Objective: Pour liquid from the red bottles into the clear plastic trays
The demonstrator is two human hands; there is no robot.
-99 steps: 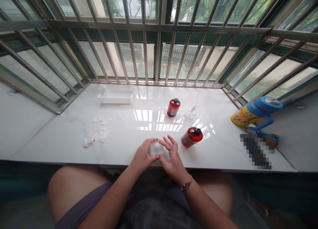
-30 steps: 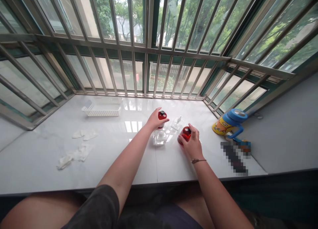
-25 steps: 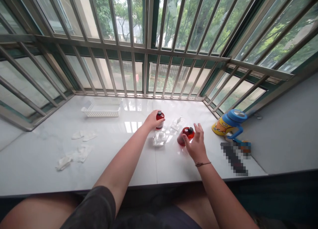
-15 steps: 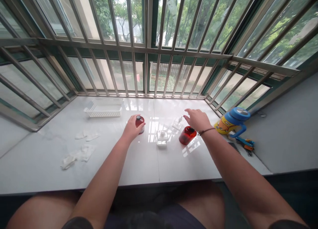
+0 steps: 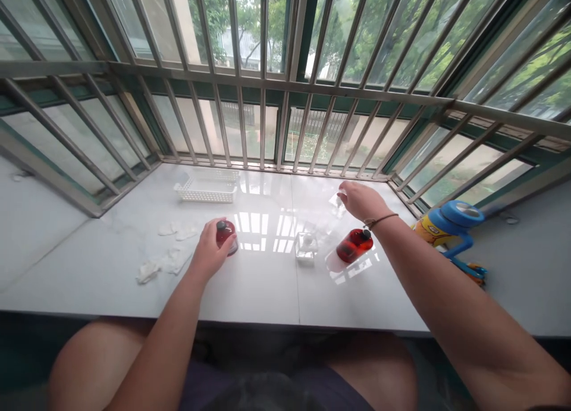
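Note:
My left hand [image 5: 211, 250] is wrapped around a red bottle [image 5: 227, 237] with a dark cap, on the left half of the white tabletop. Farther back on the right, the fingertips of my right hand [image 5: 360, 200] are closed at the top of a small clear bottle [image 5: 338, 203], partly hidden by them. Below that wrist a second red bottle [image 5: 353, 247] with a black cap leans to the right, its cap close to the wrist. Between the hands stands a square clear container [image 5: 306, 249] with a whitish top.
Crumpled white tissues [image 5: 163, 267] lie on the left. Behind them sits a white plastic basket [image 5: 206, 194]. A blue and yellow flask [image 5: 450, 223] stands at the right wall, with blue and orange tools [image 5: 473, 271] beside it. Metal window bars [image 5: 285, 131] line the back edge.
The view has turned left. My left hand has brought its red bottle left and nearer. My right fingers have closed at the small clear bottle, and the right red bottle now leans.

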